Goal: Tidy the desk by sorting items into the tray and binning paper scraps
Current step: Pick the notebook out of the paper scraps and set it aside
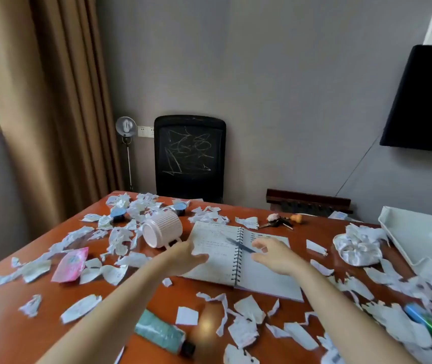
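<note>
One dark slim pen (pixel 238 244) slants across the white spiral notebook (pixel 262 279), one end beside the spread, empty right grip (pixel 275 256)

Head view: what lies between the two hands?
A dark pen lies across the spiral binding of the open notebook; the head view shows it.

— Was there room by the notebook (pixel 238 258)?
— Little. A tipped mug (pixel 161 229) lay just left, paper scraps (pixel 246 311) crowded the desk (pixel 4 332) in front, and a scrunchie (pixel 358 248) sat between it and the tray (pixel 425 232).
</note>
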`<state>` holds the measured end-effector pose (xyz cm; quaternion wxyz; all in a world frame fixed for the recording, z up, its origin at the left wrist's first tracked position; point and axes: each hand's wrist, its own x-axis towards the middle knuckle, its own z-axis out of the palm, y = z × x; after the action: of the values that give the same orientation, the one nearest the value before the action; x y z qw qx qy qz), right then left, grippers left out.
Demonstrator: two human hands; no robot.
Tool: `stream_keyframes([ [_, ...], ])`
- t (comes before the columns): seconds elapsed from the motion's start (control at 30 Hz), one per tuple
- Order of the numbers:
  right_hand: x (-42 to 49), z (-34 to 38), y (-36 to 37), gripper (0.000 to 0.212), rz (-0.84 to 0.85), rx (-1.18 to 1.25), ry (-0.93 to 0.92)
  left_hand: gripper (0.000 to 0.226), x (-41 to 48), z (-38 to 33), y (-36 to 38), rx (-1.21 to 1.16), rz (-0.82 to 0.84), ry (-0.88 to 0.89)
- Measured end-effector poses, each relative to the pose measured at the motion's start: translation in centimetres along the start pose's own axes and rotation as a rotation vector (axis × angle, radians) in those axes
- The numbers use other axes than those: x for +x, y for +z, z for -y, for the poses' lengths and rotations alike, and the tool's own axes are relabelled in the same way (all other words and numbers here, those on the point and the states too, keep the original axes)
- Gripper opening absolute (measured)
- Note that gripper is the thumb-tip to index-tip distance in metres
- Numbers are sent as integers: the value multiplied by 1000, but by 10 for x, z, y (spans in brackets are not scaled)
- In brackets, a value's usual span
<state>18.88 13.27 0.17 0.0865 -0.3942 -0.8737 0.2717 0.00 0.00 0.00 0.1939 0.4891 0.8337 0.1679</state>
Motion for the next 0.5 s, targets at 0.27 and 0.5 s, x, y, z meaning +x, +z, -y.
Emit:
stream_keyframes([
  [0.27,40,-22,46,49,-226,213,99,102,34,-11,40,120,-56,-217],
  [0.5,59,-30,62,31,-428,56,39,120,50,-17,38,202,-25,-271],
])
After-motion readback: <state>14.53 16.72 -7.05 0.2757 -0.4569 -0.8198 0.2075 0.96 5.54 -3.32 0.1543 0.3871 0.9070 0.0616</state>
